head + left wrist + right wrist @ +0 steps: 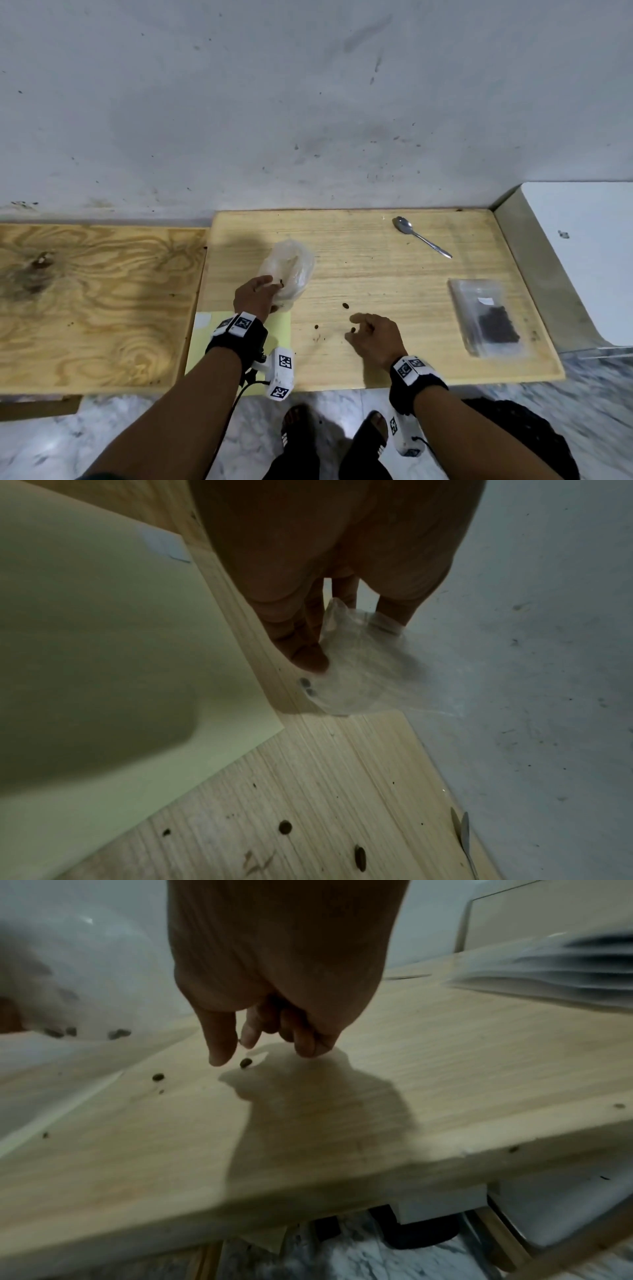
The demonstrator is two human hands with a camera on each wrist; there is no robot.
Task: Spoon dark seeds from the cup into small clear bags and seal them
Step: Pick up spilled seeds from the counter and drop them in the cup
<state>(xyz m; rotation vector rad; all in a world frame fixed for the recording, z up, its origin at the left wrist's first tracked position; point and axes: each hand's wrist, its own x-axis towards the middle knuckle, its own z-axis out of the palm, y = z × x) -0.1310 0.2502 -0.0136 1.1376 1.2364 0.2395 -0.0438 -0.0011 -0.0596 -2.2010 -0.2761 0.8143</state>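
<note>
Presently: left hand pinches mouth of clear bag, few dark seeds inside; film light, limp, slippery, best held at rim. Right hand near bag, fingers loosely curled above stray seed on table, holding nothing. Spoon beyond bag, untouched. Filled bag well apart.

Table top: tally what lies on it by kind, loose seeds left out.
Spoon: 1
Clear bags: 2, one in the left hand, one with seeds lying flat
Yellow sheet: 1
Total: 4
</note>
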